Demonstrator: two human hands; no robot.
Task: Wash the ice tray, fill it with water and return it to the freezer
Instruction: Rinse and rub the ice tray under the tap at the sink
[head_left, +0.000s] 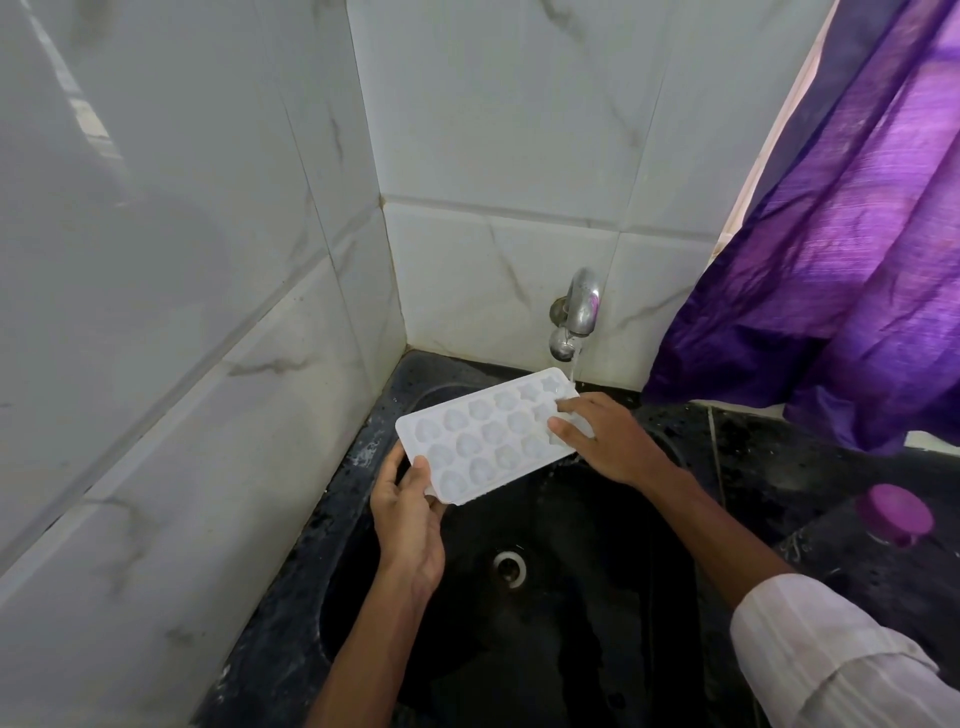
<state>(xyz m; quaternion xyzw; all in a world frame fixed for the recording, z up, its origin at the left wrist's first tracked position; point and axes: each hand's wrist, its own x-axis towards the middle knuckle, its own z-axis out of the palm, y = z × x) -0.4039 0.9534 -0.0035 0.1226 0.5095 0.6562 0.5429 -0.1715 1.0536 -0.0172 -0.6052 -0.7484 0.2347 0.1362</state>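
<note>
The white ice tray (488, 434) sits tilted above the black sink (519, 597), its far corner under the running tap (579, 312); my left hand (410, 512) is closed on the near corner, and my right hand (605, 441) lies with spread fingers across the far cells, not clamped. Washing is in hand, in my judgement. Next, each cell needs rubbing under the stream, then levelling to fill.

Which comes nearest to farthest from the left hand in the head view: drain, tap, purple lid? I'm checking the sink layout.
Measured from the left hand, which grips the ice tray's near-left corner:
1. Drain, just to its right, in the bottom of the sink.
2. Tap, up on the back wall, beyond the tray.
3. Purple lid, far right on the counter.
</note>
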